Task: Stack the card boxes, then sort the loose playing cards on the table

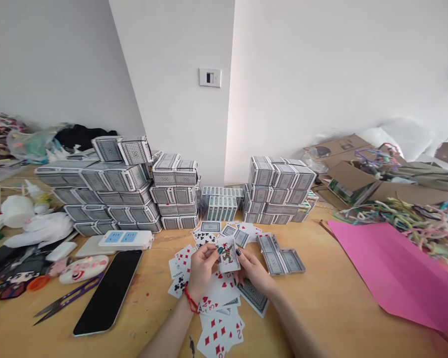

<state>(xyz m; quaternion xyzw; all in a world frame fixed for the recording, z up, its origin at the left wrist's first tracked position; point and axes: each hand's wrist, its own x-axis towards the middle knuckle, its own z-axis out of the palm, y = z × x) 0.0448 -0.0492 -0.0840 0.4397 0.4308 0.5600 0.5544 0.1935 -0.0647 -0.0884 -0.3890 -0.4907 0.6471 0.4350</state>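
Observation:
A joker playing card (228, 254) faces me, held up above a loose spread of cards. My left hand (202, 266) pinches its left edge, thumb in front, with a red cord at the wrist. My right hand (254, 272) grips the card's right edge between thumb and fingers. Beneath both hands lie face-up cards (215, 334), hearts and diamonds among them. A face-down card (254, 298) rests under my right hand. Just right of that hand sits an opened structure made of patterned cards (280, 256), with box-like sections.
Stacked blocks covered in grey patterned cards stand at the left (123, 179) and right (278, 186). Small card boxes (222, 206) sit between them. A phone (108, 293), scissors (69, 298) and a power strip (125, 239) lie left; pink paper (399, 273) and cords (399, 219) right.

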